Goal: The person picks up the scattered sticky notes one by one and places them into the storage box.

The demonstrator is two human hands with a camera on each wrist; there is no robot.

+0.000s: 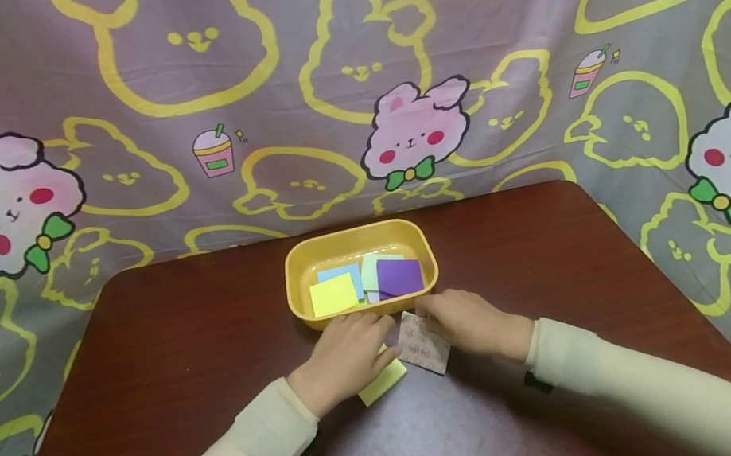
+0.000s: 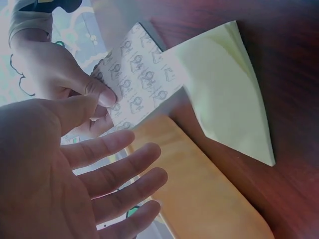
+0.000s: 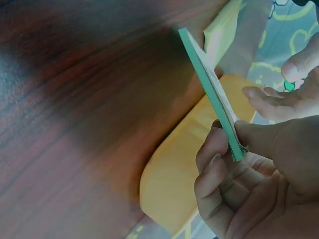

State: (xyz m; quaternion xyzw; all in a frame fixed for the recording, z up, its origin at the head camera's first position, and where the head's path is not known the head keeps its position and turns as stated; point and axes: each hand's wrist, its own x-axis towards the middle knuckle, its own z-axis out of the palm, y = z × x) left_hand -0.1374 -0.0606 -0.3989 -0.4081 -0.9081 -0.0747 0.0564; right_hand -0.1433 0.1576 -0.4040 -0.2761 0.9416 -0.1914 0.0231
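Observation:
My right hand pinches a green sticky-note pad between thumb and curled fingers. The pad is tilted up off the table; its printed backing sheet faces the left hand. My left hand hovers beside it, fingers loosely spread with nothing between them in the left wrist view. Below the left hand, a pale yellow sticky-note pad lies on the table, partly covered by the hand in the head view. Just beyond both hands stands a yellow plastic tub.
Inside the tub are several pads: bright yellow, light blue, pale green and purple. The dark wooden table extends to both sides. A curtain printed with cartoon bears hangs behind it.

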